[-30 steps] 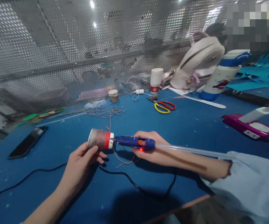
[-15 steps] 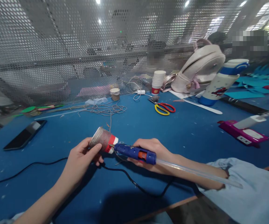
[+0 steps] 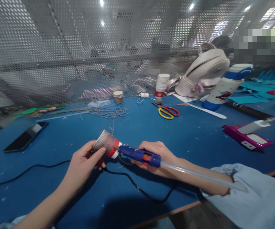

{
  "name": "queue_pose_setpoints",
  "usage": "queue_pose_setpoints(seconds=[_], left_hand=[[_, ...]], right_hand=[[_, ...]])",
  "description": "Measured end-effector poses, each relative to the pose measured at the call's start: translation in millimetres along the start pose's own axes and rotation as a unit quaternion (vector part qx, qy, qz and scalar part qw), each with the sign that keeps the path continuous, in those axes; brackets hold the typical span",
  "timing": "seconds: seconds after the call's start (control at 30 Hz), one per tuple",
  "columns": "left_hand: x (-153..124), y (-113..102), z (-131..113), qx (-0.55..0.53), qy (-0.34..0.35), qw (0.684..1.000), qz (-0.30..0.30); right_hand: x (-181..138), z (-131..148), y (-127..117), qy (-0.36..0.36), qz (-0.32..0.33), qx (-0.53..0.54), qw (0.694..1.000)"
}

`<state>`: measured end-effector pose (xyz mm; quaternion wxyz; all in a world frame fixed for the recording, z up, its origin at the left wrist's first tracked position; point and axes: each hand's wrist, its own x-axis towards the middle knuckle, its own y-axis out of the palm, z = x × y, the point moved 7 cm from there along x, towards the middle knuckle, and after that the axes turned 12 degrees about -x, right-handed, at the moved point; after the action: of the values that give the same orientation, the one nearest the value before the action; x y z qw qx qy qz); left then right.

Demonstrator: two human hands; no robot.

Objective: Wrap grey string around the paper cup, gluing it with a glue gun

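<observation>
My left hand [image 3: 87,159] grips a paper cup [image 3: 107,143] tilted on its side, fingers wrapped round it. Grey string is wound about much of the cup, leaving a red and white band bare. In my right hand [image 3: 158,156] is a blue hot glue gun [image 3: 138,155], its nozzle at the red band. I cannot tell whether the tip touches. A long clear glue stick [image 3: 199,175] sticks out of the gun's back, over my forearm. From the cup, string runs up to a loose tangle of string [image 3: 111,112] on the table.
Scissors [image 3: 167,112], a stack of paper cups [image 3: 162,86] and a small wrapped cup [image 3: 118,96] stand or lie farther back. A phone [image 3: 26,136] is at left; a pink power strip [image 3: 247,138], bottle [image 3: 225,89] and backpack [image 3: 202,71] are at right. A black cord [image 3: 137,187] crosses the front.
The glue gun and cup have shifted very slightly to the right in the picture. Both hands keep the same hold.
</observation>
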<state>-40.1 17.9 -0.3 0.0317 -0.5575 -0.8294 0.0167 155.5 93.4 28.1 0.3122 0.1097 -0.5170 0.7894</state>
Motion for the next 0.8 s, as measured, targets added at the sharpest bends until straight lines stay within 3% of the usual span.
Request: queue_pose_setpoints(seconds=[0.33,0.53,0.8], left_hand=[[-1.0,0.4,-2.8,0.017,0.007,1.0,-0.007],[-1.5,1.3,-3.5,0.006,-0.001,1.0,-0.013],[-2.0,2.4,-6.4,0.006,-0.009,1.0,-0.018]], right_hand=[[-0.5,1.6,1.9,-0.016,0.019,-0.011,1.0],[-3.7,-0.9,6.0,-0.048,-0.003,-0.011,0.999],[-0.6,2.8,-0.4,-0.015,0.026,-0.011,0.999]])
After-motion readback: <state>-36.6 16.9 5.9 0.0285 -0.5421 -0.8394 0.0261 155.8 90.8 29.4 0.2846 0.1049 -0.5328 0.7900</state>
